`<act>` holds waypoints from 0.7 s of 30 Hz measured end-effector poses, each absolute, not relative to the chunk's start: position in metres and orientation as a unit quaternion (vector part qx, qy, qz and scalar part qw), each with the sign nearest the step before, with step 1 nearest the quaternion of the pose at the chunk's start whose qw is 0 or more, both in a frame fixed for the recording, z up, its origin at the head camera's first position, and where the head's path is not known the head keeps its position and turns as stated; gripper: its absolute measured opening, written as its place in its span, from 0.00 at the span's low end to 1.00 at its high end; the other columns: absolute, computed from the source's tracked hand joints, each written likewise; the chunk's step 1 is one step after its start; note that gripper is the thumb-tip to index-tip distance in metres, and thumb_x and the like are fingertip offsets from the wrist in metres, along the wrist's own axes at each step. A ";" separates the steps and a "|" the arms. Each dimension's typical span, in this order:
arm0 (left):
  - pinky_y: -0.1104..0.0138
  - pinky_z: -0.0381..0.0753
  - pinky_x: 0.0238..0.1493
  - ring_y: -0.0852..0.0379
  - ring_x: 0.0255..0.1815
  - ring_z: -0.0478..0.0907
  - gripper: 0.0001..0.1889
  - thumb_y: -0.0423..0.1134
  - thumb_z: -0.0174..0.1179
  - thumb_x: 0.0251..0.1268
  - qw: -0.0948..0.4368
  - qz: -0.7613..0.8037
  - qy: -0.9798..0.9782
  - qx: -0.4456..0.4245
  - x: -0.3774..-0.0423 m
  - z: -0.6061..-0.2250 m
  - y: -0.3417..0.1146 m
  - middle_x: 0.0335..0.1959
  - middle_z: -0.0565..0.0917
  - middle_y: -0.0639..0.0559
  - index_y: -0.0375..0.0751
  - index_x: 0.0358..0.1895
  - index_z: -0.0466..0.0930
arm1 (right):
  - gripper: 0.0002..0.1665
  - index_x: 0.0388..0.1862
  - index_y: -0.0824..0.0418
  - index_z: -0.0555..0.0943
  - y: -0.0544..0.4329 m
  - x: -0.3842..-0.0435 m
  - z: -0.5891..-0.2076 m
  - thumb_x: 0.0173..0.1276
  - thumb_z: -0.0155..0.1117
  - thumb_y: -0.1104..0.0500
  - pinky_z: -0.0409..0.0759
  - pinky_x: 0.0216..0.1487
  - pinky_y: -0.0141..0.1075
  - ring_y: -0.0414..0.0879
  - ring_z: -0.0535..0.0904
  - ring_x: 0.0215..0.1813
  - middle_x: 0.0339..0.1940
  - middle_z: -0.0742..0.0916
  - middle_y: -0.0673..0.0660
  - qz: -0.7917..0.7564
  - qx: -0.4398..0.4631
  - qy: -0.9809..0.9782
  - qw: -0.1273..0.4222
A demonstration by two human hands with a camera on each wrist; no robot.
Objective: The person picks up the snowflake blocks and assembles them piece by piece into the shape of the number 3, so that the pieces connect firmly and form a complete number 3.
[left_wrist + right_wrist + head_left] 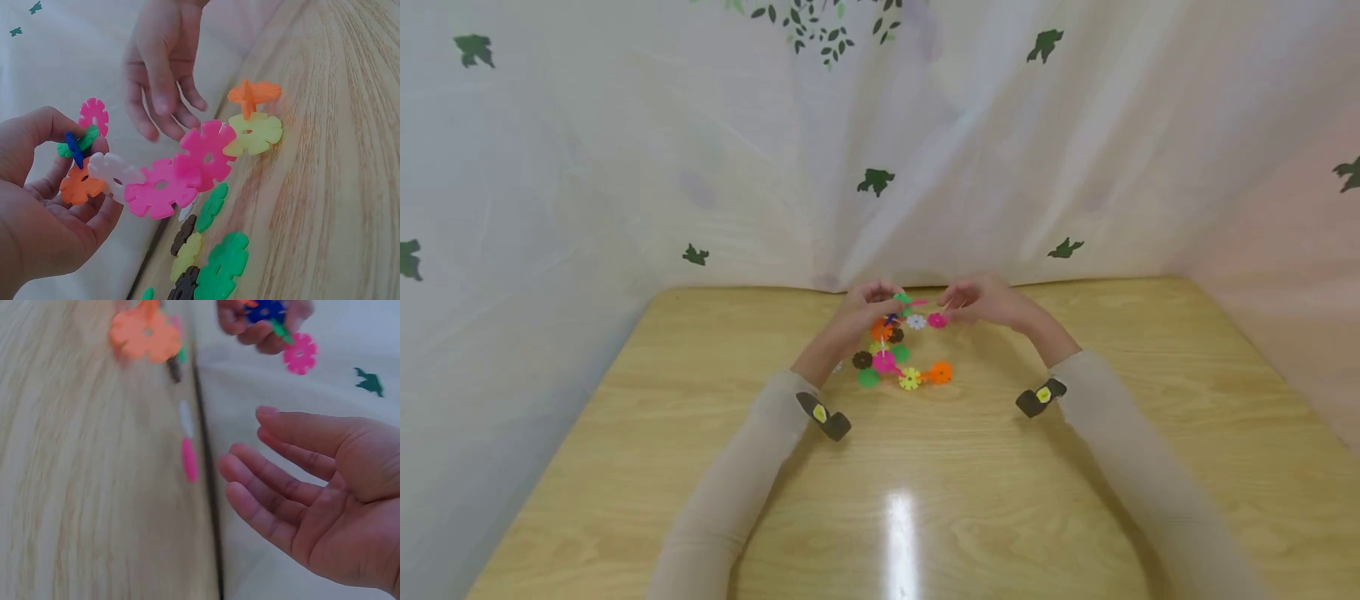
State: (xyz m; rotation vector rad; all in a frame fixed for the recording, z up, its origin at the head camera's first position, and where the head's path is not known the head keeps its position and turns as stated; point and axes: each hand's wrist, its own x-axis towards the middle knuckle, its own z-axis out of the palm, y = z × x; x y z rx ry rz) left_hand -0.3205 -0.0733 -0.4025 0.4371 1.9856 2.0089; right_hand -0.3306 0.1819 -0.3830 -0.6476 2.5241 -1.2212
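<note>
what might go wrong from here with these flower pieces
The chain is held near one end by the left hand, so a joint might slip apart. The empty right hand could nudge the nearby pink piece off the far edge of the table.

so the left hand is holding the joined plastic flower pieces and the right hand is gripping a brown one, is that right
Not quite: the right hand grips nothing; the right wrist view shows it empty, palm visible. The left hand is holding the joined plastic flower pieces.
</note>
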 end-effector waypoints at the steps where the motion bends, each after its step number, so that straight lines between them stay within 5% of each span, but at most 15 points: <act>1: 0.71 0.84 0.45 0.56 0.40 0.80 0.03 0.30 0.59 0.71 0.141 0.696 0.687 0.153 -0.320 -0.403 -0.074 0.37 0.82 0.54 0.41 0.43 0.78 | 0.18 0.56 0.73 0.81 0.181 -0.334 -0.386 0.70 0.67 0.65 0.88 0.46 0.49 0.62 0.85 0.46 0.45 0.89 0.69 -0.410 -0.222 0.873 0.144; 9: 0.67 0.83 0.51 0.36 0.55 0.77 0.03 0.31 0.59 0.72 0.154 0.697 0.685 0.146 -0.321 -0.407 -0.074 0.38 0.82 0.54 0.41 0.44 0.79 | 0.24 0.62 0.70 0.79 0.169 -0.351 -0.404 0.69 0.68 0.64 0.80 0.33 0.36 0.46 0.78 0.29 0.32 0.87 0.60 -0.336 -0.199 0.901 0.188; 14: 0.67 0.83 0.50 0.41 0.52 0.78 0.03 0.31 0.60 0.72 0.150 0.697 0.687 0.142 -0.321 -0.406 -0.074 0.38 0.82 0.54 0.41 0.44 0.79 | 0.17 0.50 0.71 0.82 0.163 -0.352 -0.409 0.65 0.71 0.64 0.74 0.33 0.30 0.43 0.73 0.31 0.32 0.84 0.58 -0.309 -0.208 0.915 0.154; 21: 0.70 0.83 0.47 0.47 0.48 0.80 0.03 0.33 0.60 0.72 0.144 0.696 0.688 0.143 -0.322 -0.405 -0.077 0.38 0.83 0.55 0.42 0.45 0.79 | 0.15 0.46 0.71 0.77 0.164 -0.341 -0.406 0.64 0.71 0.68 0.81 0.33 0.33 0.45 0.78 0.32 0.38 0.85 0.63 -0.372 -0.177 0.897 0.161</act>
